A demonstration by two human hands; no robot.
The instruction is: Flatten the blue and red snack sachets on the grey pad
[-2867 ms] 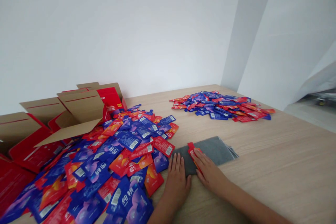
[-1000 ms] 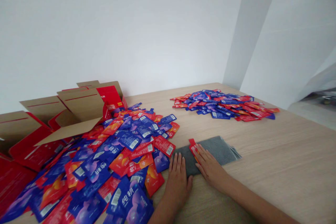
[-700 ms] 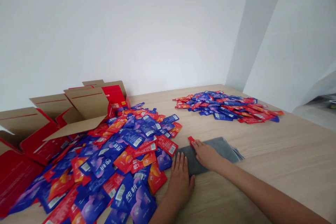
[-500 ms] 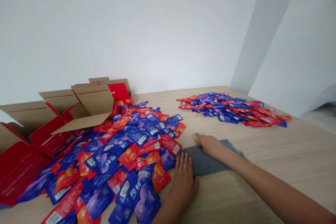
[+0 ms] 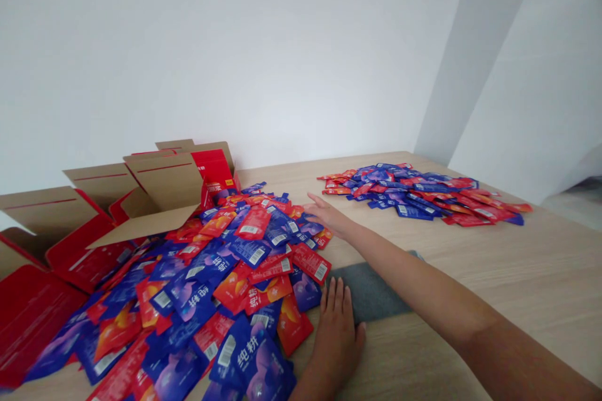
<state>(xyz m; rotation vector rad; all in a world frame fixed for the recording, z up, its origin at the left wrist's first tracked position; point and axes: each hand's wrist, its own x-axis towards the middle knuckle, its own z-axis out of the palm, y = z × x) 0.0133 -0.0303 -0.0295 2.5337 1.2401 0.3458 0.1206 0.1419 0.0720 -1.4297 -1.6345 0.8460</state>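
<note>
My left hand [image 5: 337,327] lies flat with fingers stretched out, at the left edge of a dark grey cloth [image 5: 376,294] on the table. My right hand [image 5: 332,216] is open over the right side of the big pile of blue and red packets [image 5: 197,301], thumb and fingers apart. To the left of its fingertips, on or just above the pile, is a red packet [image 5: 254,222] with a white barcode label. My right forearm covers part of the cloth.
Open red cardboard boxes [image 5: 162,182] with brown insides stand along the left, packets reaching up to them. A second, smaller heap of blue and red packets [image 5: 418,194] lies at the back right. A white wall [image 5: 301,56] rises behind the wooden table [image 5: 531,276].
My right hand has moved from the cloth up and left to the big pile. A red packet now shows on that pile left of it. My left hand stays beside the cloth.
</note>
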